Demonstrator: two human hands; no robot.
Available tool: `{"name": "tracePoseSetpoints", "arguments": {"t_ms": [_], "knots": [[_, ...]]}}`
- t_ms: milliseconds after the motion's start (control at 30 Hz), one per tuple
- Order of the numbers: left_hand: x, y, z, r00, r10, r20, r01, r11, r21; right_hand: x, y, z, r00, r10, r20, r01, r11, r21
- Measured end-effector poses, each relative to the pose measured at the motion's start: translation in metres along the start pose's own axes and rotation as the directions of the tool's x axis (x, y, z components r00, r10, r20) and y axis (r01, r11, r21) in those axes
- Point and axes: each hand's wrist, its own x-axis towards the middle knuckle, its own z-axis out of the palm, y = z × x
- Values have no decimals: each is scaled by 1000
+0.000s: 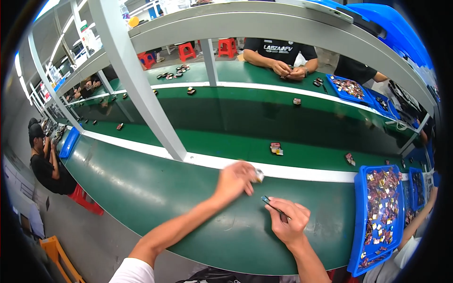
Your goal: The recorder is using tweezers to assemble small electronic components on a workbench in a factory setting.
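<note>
My left hand (234,180), blurred by motion, reaches over the green worktable (198,198) close to the white rail. Between its fingertips is a small white and dark part (258,175), too smeared to name. To its right, my right hand (289,219) is closed around a slim dark tool (270,202) that looks like tweezers, its tip pointing up and left. Nothing visible lies between the tool's tip and the left hand. Beyond the rail, on the green conveyor belt, sits a small assembly (276,149) with pink, white and yellow patches.
A blue tray (360,207) full of small pink and white parts stands at my right. The white rail (226,163) and a grey upright post (141,85) separate me from the belt. Another person's hands (289,71) work across it; a co-worker's arm (420,219) is beyond the tray.
</note>
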Motion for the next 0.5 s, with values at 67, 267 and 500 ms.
{"name": "tracePoseSetpoints", "arguments": {"t_ms": [67, 267, 500], "knots": [[40, -1, -28, 984, 100, -145, -83, 989, 118, 2, -1, 1, 1000, -3, 16, 3, 1000, 1], [105, 11, -90, 760, 539, -362, 150, 397, 905, -1, -1, 4, 997, -6, 71, 5, 1000, 12], [131, 18, -32, 826, 550, 125, -447, 503, 739, -8, 1, 6, 995, -67, 76, 66, 998, 7]]}}
